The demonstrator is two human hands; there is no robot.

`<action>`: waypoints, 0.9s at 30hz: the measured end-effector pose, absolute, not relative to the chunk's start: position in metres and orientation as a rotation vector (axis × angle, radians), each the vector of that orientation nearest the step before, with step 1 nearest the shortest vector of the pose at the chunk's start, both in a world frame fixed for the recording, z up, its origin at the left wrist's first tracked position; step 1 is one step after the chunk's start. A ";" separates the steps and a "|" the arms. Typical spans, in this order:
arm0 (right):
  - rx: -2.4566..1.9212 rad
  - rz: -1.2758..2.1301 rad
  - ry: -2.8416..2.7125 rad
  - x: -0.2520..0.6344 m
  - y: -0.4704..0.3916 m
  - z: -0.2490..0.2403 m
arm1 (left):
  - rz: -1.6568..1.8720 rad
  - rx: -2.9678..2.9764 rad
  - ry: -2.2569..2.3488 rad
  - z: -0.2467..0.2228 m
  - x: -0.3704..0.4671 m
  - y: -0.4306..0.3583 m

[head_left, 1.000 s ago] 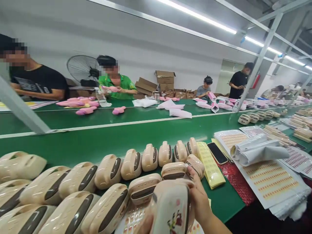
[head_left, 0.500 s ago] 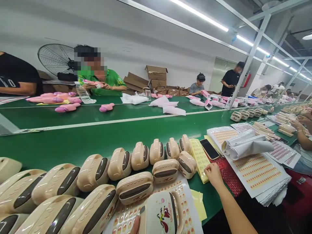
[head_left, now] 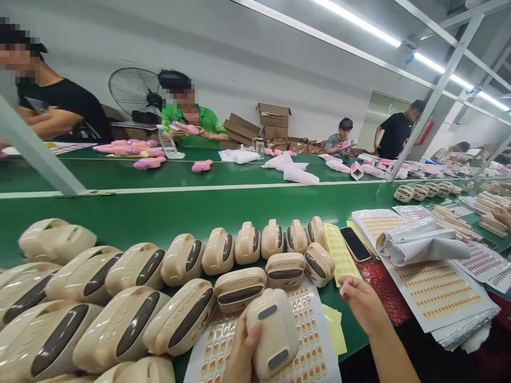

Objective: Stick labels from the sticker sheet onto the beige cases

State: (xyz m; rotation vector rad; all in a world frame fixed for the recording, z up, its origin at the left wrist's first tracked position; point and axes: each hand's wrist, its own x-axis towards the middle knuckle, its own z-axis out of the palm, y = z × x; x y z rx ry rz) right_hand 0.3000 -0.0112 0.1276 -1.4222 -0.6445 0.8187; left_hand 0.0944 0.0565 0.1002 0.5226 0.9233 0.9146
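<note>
My left hand (head_left: pixel 241 346) is closed around a beige, rounded plastic case (head_left: pixel 275 332), with the thumb pressing on its side. The face turned to me is plain, with two dark grey pads. Beneath it lies a sheet of orange-red oval stickers (head_left: pixel 307 319). My right hand (head_left: pixel 361 303) pinches with thumb and forefinger, just off the lower end of a yellow label sheet (head_left: pixel 338 250). A tiny pale bit shows at the fingertips, too small to name. Several like cases with handles and dark oval panels, such as one beige case (head_left: pixel 239 290), stand in rows to the left.
A black phone (head_left: pixel 355 243) lies beside the yellow sheet, on red bubble wrap (head_left: pixel 385 287). Stacked sticker sheets (head_left: pixel 431 298) cover the right side. Across the green bench (head_left: pixel 120 205), several co-workers handle pink items. A slanted metal post (head_left: pixel 43 149) rises at left.
The case in my left hand has been turned from its cartoon-printed side to the padded side and raised. My right hand has come up off the yellow label sheet. My view has swung left.
</note>
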 end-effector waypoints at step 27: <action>-1.582 0.521 -0.905 0.235 -0.006 0.105 | 0.766 0.339 0.888 0.111 0.099 0.048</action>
